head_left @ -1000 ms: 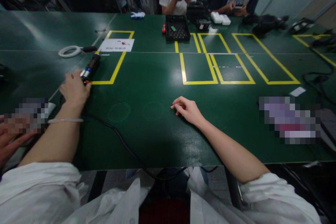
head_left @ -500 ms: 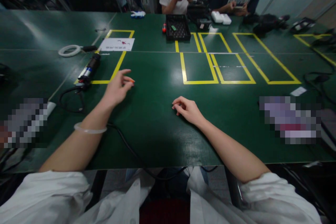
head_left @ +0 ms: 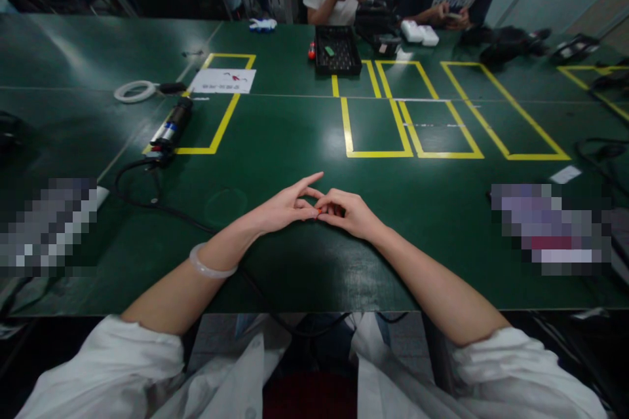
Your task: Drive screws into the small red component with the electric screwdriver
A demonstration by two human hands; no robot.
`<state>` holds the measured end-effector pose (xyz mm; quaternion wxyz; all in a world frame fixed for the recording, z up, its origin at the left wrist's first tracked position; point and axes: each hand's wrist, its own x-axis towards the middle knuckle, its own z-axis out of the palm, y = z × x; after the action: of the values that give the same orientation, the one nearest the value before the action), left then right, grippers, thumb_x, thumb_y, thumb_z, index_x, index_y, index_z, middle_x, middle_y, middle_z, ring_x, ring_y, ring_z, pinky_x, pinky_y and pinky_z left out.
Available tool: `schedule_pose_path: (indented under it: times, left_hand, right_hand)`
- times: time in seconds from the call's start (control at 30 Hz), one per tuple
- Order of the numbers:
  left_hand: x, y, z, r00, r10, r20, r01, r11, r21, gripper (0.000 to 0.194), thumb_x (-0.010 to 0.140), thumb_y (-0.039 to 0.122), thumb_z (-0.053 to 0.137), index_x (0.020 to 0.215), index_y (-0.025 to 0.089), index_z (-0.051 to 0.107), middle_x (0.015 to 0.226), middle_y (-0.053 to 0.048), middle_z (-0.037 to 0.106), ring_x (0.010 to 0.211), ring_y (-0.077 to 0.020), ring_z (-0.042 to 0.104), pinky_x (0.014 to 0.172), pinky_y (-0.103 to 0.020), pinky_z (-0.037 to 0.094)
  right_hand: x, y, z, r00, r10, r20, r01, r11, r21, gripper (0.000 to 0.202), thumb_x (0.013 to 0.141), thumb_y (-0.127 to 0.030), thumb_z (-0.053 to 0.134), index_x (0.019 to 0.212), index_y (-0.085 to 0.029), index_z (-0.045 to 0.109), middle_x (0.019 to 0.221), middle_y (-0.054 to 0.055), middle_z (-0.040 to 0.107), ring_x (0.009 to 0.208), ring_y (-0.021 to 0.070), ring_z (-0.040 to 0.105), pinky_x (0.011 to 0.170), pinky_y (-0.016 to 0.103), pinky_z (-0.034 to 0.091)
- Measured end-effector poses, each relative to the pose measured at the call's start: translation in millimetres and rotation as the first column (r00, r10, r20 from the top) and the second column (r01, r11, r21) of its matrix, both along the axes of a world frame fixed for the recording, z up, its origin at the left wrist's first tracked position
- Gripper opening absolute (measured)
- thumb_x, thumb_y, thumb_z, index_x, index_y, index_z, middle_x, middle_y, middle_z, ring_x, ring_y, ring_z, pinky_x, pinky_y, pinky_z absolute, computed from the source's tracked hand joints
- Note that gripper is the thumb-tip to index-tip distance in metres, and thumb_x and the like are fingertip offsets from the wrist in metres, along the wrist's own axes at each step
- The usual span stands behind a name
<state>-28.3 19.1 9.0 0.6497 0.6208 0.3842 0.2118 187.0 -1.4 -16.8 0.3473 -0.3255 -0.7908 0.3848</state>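
Note:
My left hand (head_left: 289,204) and my right hand (head_left: 351,213) meet fingertip to fingertip over the near middle of the green table. Between them shows a small orange piece (head_left: 319,211), too tiny to tell its kind. The left thumb and a finger pinch it, while the left index finger points outward. My right thumb and curled fingers close on it from the other side. The fingertips hide most of the piece. A pale bangle (head_left: 211,263) circles the left wrist.
Yellow tape outlines (head_left: 378,154) mark the table (head_left: 295,275). At the left lie an electric screwdriver (head_left: 171,127) with a black cord, a white coil (head_left: 134,91) and a printed sheet (head_left: 223,81). A black tray (head_left: 337,69) stands farther back. Two people sit opposite.
My left hand has come right and toward me, bringing the small orange piece to my right hand. The right fingers, held apart from it before, now touch it.

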Motion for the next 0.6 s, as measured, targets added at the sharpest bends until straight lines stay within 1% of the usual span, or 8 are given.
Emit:
schedule_pose_path:
  times: [0.13, 0.23, 0.3, 0.37, 0.43, 0.5, 0.53, 0.6]
  left_hand:
    - [0.8, -2.2, 1.0, 1.0, 0.011, 0.028, -0.011, 1.0, -0.008, 0.095, 0.079, 0.023, 0.072, 0.16, 0.023, 0.023, 0.134, -0.018, 0.055, 0.074, -0.0079, 0.062, 0.066, -0.022, 0.047]
    - [0.2, -2.1, -0.1, 0.999, 0.005, 0.048, -0.005, 1.0, -0.001, 0.096, 0.08, 0.024, 0.072, 0.161, 0.024, 0.021, 0.134, -0.017, 0.055, 0.073, -0.0076, 0.061, 0.066, -0.022, 0.047]
    - [-0.7, -1.6, -1.9, 0.999, 0.004, 0.051, -0.005, 1.0, 0.017, 0.094, 0.081, 0.025, 0.072, 0.161, 0.024, 0.021, 0.133, -0.017, 0.055, 0.073, -0.0071, 0.061, 0.065, -0.021, 0.047]
    - [-1.3, -1.6, -3.6, 0.999, 0.01, 0.049, -0.013, 0.998, 0.057, 0.092, 0.082, 0.028, 0.072, 0.16, 0.024, 0.023, 0.132, -0.016, 0.054, 0.077, -0.0085, 0.064, 0.067, -0.02, 0.049]
    - [-1.4, -2.3, -4.7, 0.999, 0.023, 0.038, -0.028, 0.991, 0.131, 0.09, 0.082, 0.028, 0.073, 0.159, 0.025, 0.025, 0.13, -0.014, 0.053, 0.085, -0.0115, 0.066, 0.071, -0.021, 0.051]
    - [-1.1, -3.7, -5.2, 1.0, 0.028, 0.007, -0.029, 0.967, 0.252, 0.088, 0.082, 0.026, 0.073, 0.158, 0.026, 0.028, 0.126, -0.012, 0.054, 0.09, -0.0132, 0.067, 0.074, -0.022, 0.053]
    - [-0.9, -4.5, -5.4, 0.999, 0.031, -0.015, -0.025, 0.944, 0.328, 0.086, 0.082, 0.024, 0.072, 0.157, 0.026, 0.03, 0.124, -0.011, 0.055, 0.09, -0.013, 0.066, 0.074, -0.022, 0.053]
    - [-0.5, -6.3, -5.9, 0.997, 0.042, -0.059, -0.009, 0.879, 0.476, 0.08, 0.084, 0.021, 0.07, 0.156, 0.026, 0.034, 0.121, -0.01, 0.057, 0.088, -0.0118, 0.065, 0.074, -0.022, 0.054]
  right_hand:
    - [-1.0, -1.0, 1.6, 1.0, 0.004, 0.01, -0.003, 1.0, -0.031, 0.012, 0.091, -0.029, 0.065, 0.099, -0.02, 0.065, 0.086, 0.0, 0.062, 0.067, 0.0113, 0.055, 0.065, 0.024, 0.046]
    - [-1.6, -1.7, 2.9, 1.0, 0.027, 0.015, -0.027, 0.999, -0.018, 0.013, 0.091, -0.026, 0.065, 0.103, -0.02, 0.065, 0.085, 0.0, 0.061, 0.067, 0.0113, 0.054, 0.065, 0.024, 0.045]
    - [-2.1, -1.4, 2.5, 1.0, 0.023, 0.005, -0.023, 0.999, -0.03, 0.012, 0.09, -0.026, 0.065, 0.1, -0.02, 0.064, 0.083, 0.0, 0.06, 0.067, 0.011, 0.053, 0.065, 0.024, 0.045]
    - [-2.5, -0.1, 0.8, 1.0, -0.009, -0.026, 0.007, 0.997, -0.08, 0.012, 0.089, -0.026, 0.066, 0.097, -0.019, 0.061, 0.081, -0.001, 0.059, 0.064, 0.0103, 0.052, 0.062, 0.023, 0.044]
    - [-2.8, 2.1, -1.8, 0.996, -0.064, -0.068, 0.053, 0.986, -0.156, 0.015, 0.087, -0.027, 0.067, 0.095, -0.019, 0.059, 0.078, -0.002, 0.059, 0.062, 0.0097, 0.051, 0.06, 0.023, 0.043]
    - [-3.1, 4.4, -4.3, 0.986, -0.119, -0.112, 0.09, 0.967, -0.237, 0.019, 0.085, -0.031, 0.069, 0.094, -0.018, 0.058, 0.076, -0.002, 0.059, 0.062, 0.0098, 0.052, 0.06, 0.023, 0.043]
    - [-3.3, 5.3, -5.3, 0.982, -0.137, -0.13, 0.096, 0.956, -0.279, 0.021, 0.084, -0.033, 0.07, 0.093, -0.018, 0.058, 0.076, -0.002, 0.059, 0.062, 0.0097, 0.052, 0.059, 0.023, 0.043]
    - [-3.6, 6.5, -6.8, 0.977, -0.155, -0.148, 0.093, 0.928, -0.361, 0.026, 0.083, -0.039, 0.07, 0.093, -0.018, 0.059, 0.073, -0.002, 0.059, 0.06, 0.0098, 0.053, 0.056, 0.022, 0.043]
